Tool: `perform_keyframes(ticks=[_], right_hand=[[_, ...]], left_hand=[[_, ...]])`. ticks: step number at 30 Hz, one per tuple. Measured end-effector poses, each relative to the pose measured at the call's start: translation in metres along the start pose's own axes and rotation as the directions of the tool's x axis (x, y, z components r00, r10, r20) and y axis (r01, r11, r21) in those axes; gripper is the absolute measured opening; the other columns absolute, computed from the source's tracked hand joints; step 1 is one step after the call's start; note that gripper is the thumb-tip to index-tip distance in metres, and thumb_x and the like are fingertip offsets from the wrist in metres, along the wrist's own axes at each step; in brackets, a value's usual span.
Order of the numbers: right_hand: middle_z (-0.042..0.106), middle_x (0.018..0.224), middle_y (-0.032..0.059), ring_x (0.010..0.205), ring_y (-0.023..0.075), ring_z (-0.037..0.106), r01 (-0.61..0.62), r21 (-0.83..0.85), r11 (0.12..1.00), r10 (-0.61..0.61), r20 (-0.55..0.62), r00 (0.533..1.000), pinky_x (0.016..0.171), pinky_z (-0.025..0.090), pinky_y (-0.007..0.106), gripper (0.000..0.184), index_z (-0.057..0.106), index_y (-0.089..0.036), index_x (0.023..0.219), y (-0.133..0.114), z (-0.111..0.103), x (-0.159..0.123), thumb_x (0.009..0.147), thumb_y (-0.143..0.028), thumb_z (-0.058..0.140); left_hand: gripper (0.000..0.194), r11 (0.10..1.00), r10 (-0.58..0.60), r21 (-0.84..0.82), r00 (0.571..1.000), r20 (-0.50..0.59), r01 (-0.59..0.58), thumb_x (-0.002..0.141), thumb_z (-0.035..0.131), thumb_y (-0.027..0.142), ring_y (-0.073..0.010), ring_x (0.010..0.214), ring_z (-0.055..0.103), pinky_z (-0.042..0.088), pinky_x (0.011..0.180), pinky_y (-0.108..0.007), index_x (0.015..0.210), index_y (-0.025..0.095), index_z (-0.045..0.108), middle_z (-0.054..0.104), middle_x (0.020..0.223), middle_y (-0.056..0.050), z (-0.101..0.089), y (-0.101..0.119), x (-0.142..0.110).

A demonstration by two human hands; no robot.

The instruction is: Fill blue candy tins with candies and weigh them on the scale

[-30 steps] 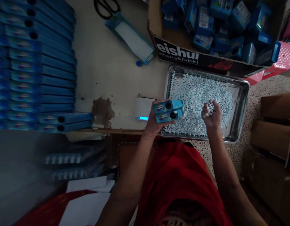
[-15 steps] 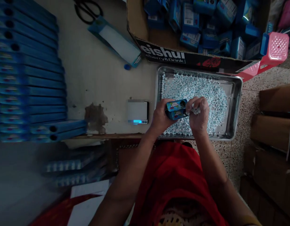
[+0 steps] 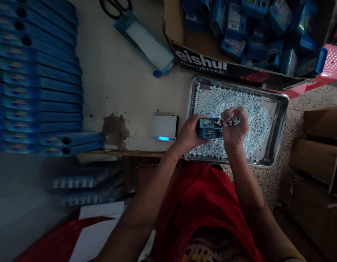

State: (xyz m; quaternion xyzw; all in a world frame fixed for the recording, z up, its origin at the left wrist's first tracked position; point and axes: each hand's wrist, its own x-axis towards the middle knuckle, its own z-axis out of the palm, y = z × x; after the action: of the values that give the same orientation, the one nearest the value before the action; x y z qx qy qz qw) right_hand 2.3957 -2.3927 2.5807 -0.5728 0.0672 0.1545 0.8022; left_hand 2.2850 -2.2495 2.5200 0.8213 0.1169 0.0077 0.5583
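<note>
1. Blue boxes (image 3: 207,124), a pair side by side, held firmly by the fingers of the left hand (image 3: 189,133) above the tray!
2. Here's the right hand (image 3: 235,134), in from mid-tray to the boxes' end, fingers curled around white pellets (image 3: 234,120).
3. Pellets now show at the upper hole (image 3: 218,123): filling looks under way.
4. Below, the metal tray (image 3: 281,134); left of it, a lit scale (image 3: 165,125) on the desk (image 3: 124,91).

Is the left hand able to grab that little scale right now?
Probably not without letting go: the left hand grips two blue boxes. The scale itself sits close by, with nothing seen between.
</note>
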Motion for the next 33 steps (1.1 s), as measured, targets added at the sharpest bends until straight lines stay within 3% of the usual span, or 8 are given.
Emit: perform_keyframes(ticks=[4,7,13,16,19,22,26,33], right_hand=[[0.033,0.065,-0.0051,0.057,0.0152,0.035,-0.109,0.233,0.966,0.118,-0.025,0.993,0.061,0.046,0.032,0.06,0.038,-0.027,0.072,0.014,-0.007,0.017,0.099,-0.072,0.068],[0.043,0.065,-0.0059,0.056,0.0128,0.038,-0.234,0.496,0.836,0.269,0.001,0.963,0.057,0.046,0.027,0.049,0.045,-0.026,0.075,0.02,-0.022,0.023,0.102,-0.055,0.074],[0.067,0.08,0.0001,0.067,0.0122,0.06,-0.379,0.74,0.556,0.604,-0.047,0.795,0.052,0.053,0.02,0.013,0.065,-0.023,0.098,0.005,-0.096,0.022,0.109,-0.029,0.059],[0.068,0.079,0.0004,0.068,0.0115,0.064,-0.428,0.534,0.729,0.61,-0.222,0.761,0.057,0.057,0.019,0.009,0.068,-0.021,0.096,-0.001,-0.13,0.023,0.102,-0.027,0.064],[0.068,0.075,-0.0006,0.068,0.0117,0.065,-0.374,-0.002,0.928,0.346,-0.375,0.86,0.058,0.054,0.02,0.016,0.07,-0.02,0.086,0.0,-0.142,0.017,0.086,-0.033,0.079],[0.073,0.077,0.0014,0.071,0.0139,0.065,-0.285,-0.43,0.857,0.157,-0.308,0.938,0.062,0.052,0.023,0.028,0.076,-0.019,0.086,0.001,-0.141,0.01,0.076,-0.043,0.088],[0.079,0.089,0.0054,0.084,0.0201,0.069,-0.093,-0.811,0.577,0.08,-0.058,0.995,0.074,0.056,0.032,0.046,0.083,-0.02,0.097,-0.002,-0.145,0.009,0.079,-0.062,0.082],[0.075,0.083,0.0039,0.077,0.0196,0.068,-0.232,-0.743,0.628,0.226,-0.11,0.968,0.077,0.06,0.037,0.055,0.079,-0.018,0.098,0.009,-0.165,0.019,0.074,-0.067,0.084]], left_hand=[[0.073,0.994,0.049,-0.094,0.999,0.001,-0.049,0.069,0.104,0.034,-0.0338,0.127,0.072,0.058,0.111,-0.047,0.131,0.026,0.067,0.075,0.134,-0.01,-0.003,-0.012,0.003],[0.078,0.947,0.116,-0.299,0.993,-0.024,-0.118,0.072,0.105,0.05,-0.0357,0.145,0.067,0.051,0.126,-0.052,0.135,0.026,0.066,0.074,0.143,-0.012,0.001,-0.031,0.002],[0.094,0.88,0.111,-0.432,0.969,-0.218,-0.198,0.061,0.108,0.06,-0.0348,0.145,0.069,0.051,0.129,-0.056,0.138,0.029,0.063,0.075,0.146,-0.012,-0.014,-0.077,-0.027],[0.098,0.901,0.038,-0.396,0.942,-0.333,-0.177,0.064,0.108,0.057,-0.0323,0.145,0.069,0.056,0.125,-0.052,0.144,0.03,0.059,0.069,0.155,-0.014,-0.041,-0.098,-0.058],[0.104,0.926,-0.08,-0.368,0.904,-0.42,-0.089,0.058,0.112,0.051,-0.0317,0.141,0.071,0.06,0.12,-0.049,0.144,0.027,0.058,0.07,0.154,-0.016,-0.065,-0.12,-0.078],[0.102,0.926,-0.141,-0.377,0.908,-0.393,-0.019,0.059,0.11,0.057,-0.0325,0.139,0.072,0.058,0.122,-0.052,0.142,0.026,0.059,0.073,0.147,-0.016,-0.079,-0.138,-0.077],[0.097,0.946,-0.108,-0.324,0.947,-0.304,0.004,0.063,0.107,0.058,-0.0345,0.143,0.069,0.053,0.127,-0.054,0.142,0.024,0.061,0.073,0.144,-0.017,-0.089,-0.145,-0.071],[0.096,0.959,-0.227,-0.252,0.887,-0.403,0.131,0.059,0.106,0.059,-0.0368,0.127,0.076,0.066,0.107,-0.054,0.136,0.022,0.061,0.076,0.134,-0.017,-0.112,-0.149,-0.075]])
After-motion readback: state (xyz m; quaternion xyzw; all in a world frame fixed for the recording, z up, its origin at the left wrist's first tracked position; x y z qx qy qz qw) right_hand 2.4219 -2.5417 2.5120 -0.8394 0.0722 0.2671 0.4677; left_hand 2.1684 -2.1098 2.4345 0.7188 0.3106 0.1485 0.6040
